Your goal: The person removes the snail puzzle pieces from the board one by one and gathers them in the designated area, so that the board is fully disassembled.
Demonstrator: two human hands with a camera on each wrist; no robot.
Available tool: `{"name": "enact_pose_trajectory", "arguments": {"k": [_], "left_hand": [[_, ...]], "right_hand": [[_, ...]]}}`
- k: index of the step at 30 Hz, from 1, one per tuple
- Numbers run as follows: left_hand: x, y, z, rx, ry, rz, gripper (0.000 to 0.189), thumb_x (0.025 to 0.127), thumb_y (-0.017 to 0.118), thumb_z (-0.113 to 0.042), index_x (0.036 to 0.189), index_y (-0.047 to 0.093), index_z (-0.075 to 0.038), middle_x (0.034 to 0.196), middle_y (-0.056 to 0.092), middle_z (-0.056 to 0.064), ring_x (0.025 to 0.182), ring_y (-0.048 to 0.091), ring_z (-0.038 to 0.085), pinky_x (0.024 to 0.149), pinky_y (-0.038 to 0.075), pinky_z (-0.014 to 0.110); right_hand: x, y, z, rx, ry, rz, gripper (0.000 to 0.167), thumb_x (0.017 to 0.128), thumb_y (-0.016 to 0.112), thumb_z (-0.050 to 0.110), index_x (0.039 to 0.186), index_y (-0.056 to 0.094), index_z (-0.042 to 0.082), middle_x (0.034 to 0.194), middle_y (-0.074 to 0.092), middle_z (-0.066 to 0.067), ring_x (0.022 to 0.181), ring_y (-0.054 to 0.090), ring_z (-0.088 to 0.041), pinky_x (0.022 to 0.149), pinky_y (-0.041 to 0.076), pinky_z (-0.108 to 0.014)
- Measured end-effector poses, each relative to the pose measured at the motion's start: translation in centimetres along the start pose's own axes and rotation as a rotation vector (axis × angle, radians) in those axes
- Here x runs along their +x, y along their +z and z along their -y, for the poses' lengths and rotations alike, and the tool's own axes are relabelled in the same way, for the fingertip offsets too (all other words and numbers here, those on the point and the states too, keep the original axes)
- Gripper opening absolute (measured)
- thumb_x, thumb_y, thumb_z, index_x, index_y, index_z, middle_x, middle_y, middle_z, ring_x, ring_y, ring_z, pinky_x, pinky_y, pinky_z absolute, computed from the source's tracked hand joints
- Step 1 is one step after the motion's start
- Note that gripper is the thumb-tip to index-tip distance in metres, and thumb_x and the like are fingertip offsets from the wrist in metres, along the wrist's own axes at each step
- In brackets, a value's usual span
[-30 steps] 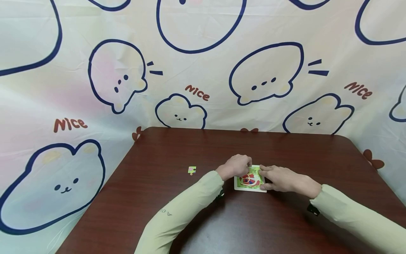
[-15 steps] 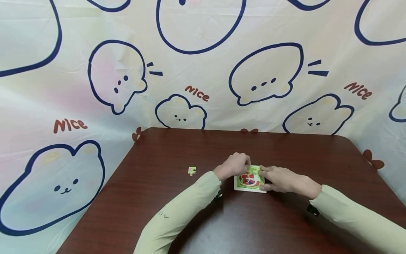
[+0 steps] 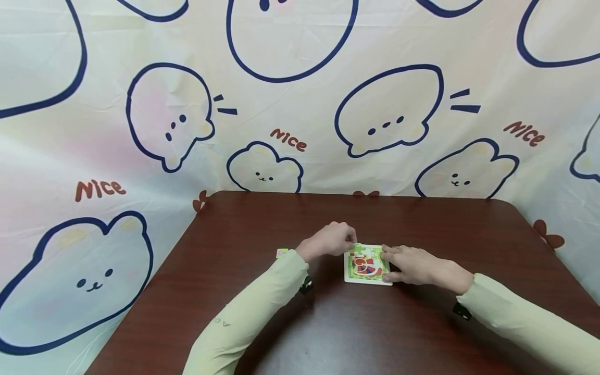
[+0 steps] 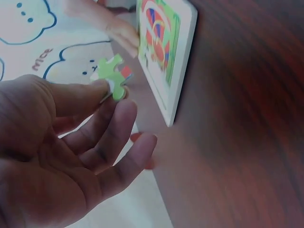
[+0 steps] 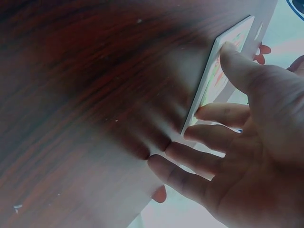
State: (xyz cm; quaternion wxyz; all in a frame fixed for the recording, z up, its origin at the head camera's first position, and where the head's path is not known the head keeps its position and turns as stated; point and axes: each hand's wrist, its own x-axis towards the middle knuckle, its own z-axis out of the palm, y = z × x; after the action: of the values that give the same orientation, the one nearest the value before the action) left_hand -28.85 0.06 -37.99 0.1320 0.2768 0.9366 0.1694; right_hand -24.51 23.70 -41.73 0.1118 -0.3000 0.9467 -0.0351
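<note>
My left hand pinches a green jigsaw puzzle piece with a small red patch between thumb and fingertips, as the left wrist view shows. The piece is apart from the jigsaw puzzle board, at whose upper left corner the hand hovers. This square board has a white frame and a green and red picture, and it lies flat on the table. My right hand rests on the board's right edge. In the right wrist view the thumb and two extended fingers touch the white frame, holding nothing pinched.
On the brown table, left of the board, lies a loose puzzle piece, partly hidden by the left sleeve. A cloth backdrop with cartoon bears stands behind and beside the table.
My left hand has moved leftward off the board with the green puzzle piece, uncovering more of the picture. Its sleeve now partly covers the loose piece. The right hand has stayed put.
</note>
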Motion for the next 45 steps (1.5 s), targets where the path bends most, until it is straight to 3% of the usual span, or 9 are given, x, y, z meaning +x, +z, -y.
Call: {"name": "enact_pose_trajectory", "arguments": {"k": [10,18,24,35,40,45], "left_hand": [[-1.7,-2.2,2.8,-0.030,0.013,0.075,0.011,0.097,0.062,-0.024,0.099,0.071,-0.017,0.088,0.065,-0.002,0.075,0.056,0.013,0.063,0.045,0.023],[-2.8,-2.5,5.1,0.002,-0.010,0.115,0.012,0.098,0.061,-0.022,0.092,0.070,-0.016,0.083,0.063,-0.002,0.072,0.054,0.012,0.063,0.043,0.024],[-3.5,-2.8,7.0,0.006,0.012,0.142,0.014,0.097,0.061,-0.020,0.088,0.070,-0.014,0.079,0.062,-0.001,0.067,0.051,0.011,0.061,0.042,0.026],[-4.2,-3.4,9.7,-0.011,-0.093,0.206,0.012,0.096,0.064,-0.017,0.088,0.072,-0.014,0.082,0.063,0.000,0.064,0.055,0.016,0.060,0.045,0.028],[-4.1,-3.4,10.2,-0.024,-0.114,0.219,0.011,0.095,0.064,-0.016,0.089,0.073,-0.013,0.088,0.067,0.003,0.064,0.064,0.026,0.066,0.054,0.036],[-4.0,-3.0,10.5,-0.027,-0.137,0.210,0.011,0.095,0.065,-0.014,0.088,0.073,-0.012,0.084,0.065,0.005,0.064,0.060,0.024,0.067,0.056,0.041]], "right_hand": [[0.0,0.3,-0.1,-0.002,0.007,-0.004,0.069,0.090,0.066,0.047,0.140,0.051,0.003,0.151,0.042,-0.022,0.134,0.046,-0.042,0.100,0.044,-0.057],[0.0,0.3,0.0,0.002,0.006,-0.005,0.069,0.091,0.065,0.047,0.141,0.050,0.002,0.152,0.041,-0.022,0.134,0.045,-0.042,0.100,0.043,-0.057],[0.0,0.4,-0.1,0.004,0.005,-0.007,0.069,0.091,0.065,0.048,0.142,0.049,0.003,0.152,0.041,-0.021,0.135,0.045,-0.042,0.100,0.043,-0.058],[-0.1,0.4,-0.2,0.016,0.021,0.013,0.071,0.092,0.063,0.049,0.144,0.047,0.004,0.154,0.038,-0.020,0.137,0.042,-0.043,0.102,0.041,-0.059],[-0.1,0.4,-0.2,0.016,0.020,0.014,0.071,0.092,0.063,0.049,0.144,0.047,0.004,0.154,0.038,-0.021,0.137,0.042,-0.043,0.103,0.041,-0.059],[-0.2,0.4,-0.2,0.016,0.023,0.017,0.071,0.092,0.063,0.049,0.144,0.047,0.004,0.154,0.038,-0.020,0.137,0.042,-0.042,0.103,0.041,-0.058]]}}
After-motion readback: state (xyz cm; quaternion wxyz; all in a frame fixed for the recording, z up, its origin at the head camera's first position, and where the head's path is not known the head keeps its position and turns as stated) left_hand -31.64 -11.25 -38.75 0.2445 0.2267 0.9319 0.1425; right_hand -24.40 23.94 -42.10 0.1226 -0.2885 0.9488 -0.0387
